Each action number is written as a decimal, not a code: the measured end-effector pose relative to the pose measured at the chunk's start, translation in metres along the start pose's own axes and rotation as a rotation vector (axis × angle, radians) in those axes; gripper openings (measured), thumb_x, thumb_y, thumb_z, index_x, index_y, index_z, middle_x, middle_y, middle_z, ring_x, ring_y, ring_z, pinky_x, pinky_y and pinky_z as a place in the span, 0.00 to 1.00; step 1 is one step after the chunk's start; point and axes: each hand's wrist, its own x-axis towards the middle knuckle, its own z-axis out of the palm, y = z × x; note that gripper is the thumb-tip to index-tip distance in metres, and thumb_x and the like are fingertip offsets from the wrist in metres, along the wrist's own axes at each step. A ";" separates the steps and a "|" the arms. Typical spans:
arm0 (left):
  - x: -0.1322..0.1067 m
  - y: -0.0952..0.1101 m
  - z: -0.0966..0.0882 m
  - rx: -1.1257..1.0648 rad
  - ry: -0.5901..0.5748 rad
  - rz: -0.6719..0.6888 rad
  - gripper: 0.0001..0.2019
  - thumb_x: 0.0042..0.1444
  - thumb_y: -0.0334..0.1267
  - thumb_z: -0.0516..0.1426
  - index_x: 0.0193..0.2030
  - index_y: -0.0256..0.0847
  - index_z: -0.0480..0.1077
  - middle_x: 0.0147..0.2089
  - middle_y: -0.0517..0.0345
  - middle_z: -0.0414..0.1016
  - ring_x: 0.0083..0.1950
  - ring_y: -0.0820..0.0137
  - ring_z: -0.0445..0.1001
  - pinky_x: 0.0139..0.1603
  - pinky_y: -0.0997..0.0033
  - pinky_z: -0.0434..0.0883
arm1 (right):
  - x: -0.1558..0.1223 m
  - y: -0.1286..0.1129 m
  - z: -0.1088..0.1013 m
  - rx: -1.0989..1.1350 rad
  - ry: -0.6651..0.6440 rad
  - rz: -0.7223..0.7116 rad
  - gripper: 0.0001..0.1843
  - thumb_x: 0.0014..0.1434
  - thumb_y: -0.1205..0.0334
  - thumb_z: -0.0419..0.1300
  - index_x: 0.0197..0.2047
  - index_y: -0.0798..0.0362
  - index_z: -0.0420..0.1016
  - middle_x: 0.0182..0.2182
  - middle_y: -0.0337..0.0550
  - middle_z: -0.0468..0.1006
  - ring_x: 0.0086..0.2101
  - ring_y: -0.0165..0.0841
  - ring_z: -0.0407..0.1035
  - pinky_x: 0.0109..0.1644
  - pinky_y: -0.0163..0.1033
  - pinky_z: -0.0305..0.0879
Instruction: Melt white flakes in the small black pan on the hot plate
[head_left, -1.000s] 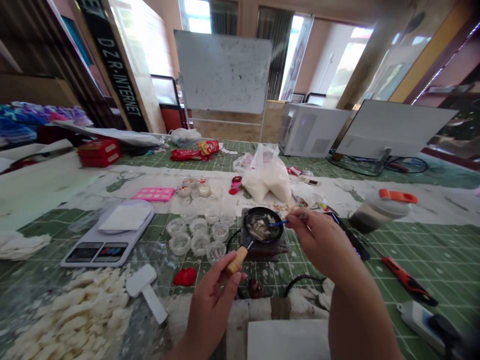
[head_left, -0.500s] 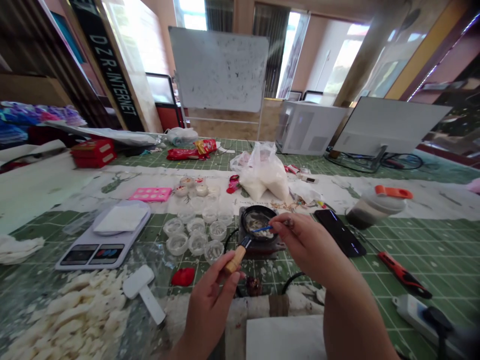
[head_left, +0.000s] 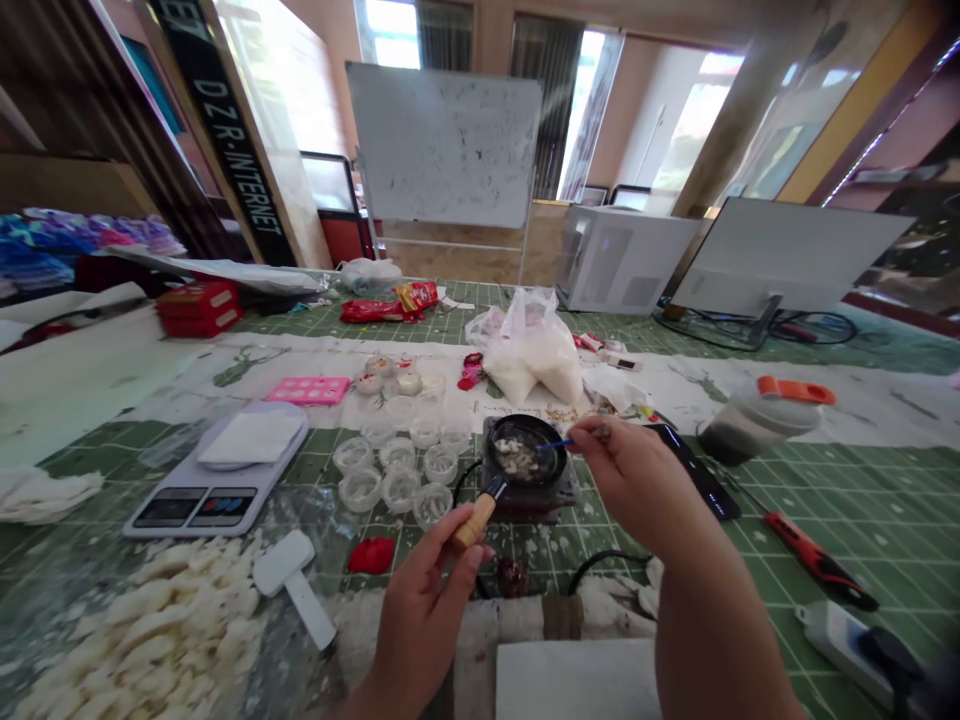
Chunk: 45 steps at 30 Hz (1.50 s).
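My left hand [head_left: 427, 600] is closed round the wooden handle [head_left: 476, 520] of a small black frying pan [head_left: 556, 470]. The pan rests on a small dark hotplate [head_left: 529, 503]. Whitish lumps [head_left: 517, 458] lie in the left part of the pan, in a thin layer of something wet-looking. My right hand [head_left: 619, 465] pinches a thin blue stick [head_left: 553, 443], whose tip reaches into the pan; the kind of tool is not clear. Left of the pan stand several clear little cups [head_left: 401, 488].
Off-white chunks [head_left: 142, 640] lie front left, by a white scoop-like piece [head_left: 296, 580] and a kitchen scale [head_left: 225, 470]. Bags of white material [head_left: 532, 355] stand behind the pan. At right are a phone [head_left: 697, 475], a screwdriver [head_left: 817, 560] and an orange-lidded container [head_left: 765, 420].
The blue stick and my right hand have shifted right across the pan. More of the whitish lumps shows at the pan's left. The view has shifted slightly.
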 end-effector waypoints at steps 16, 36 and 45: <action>0.002 0.000 0.000 -0.001 -0.003 0.014 0.19 0.54 0.41 0.55 0.53 0.43 0.66 0.48 0.51 0.74 0.42 0.69 0.76 0.47 0.70 0.71 | 0.001 -0.001 0.001 0.098 -0.070 -0.102 0.12 0.61 0.59 0.46 0.36 0.49 0.70 0.33 0.39 0.76 0.37 0.32 0.68 0.45 0.38 0.58; 0.000 -0.002 -0.001 0.019 -0.014 0.025 0.18 0.54 0.41 0.55 0.52 0.45 0.65 0.47 0.53 0.74 0.42 0.70 0.75 0.47 0.73 0.71 | -0.001 0.000 0.001 0.144 -0.090 -0.089 0.12 0.61 0.57 0.47 0.35 0.49 0.70 0.32 0.38 0.76 0.36 0.32 0.68 0.44 0.38 0.58; -0.002 -0.003 0.000 0.005 -0.015 0.016 0.18 0.54 0.41 0.55 0.52 0.44 0.65 0.47 0.52 0.74 0.41 0.70 0.76 0.46 0.73 0.71 | 0.001 0.002 0.001 0.123 -0.078 -0.050 0.12 0.61 0.57 0.47 0.33 0.49 0.70 0.30 0.38 0.76 0.35 0.32 0.69 0.44 0.38 0.57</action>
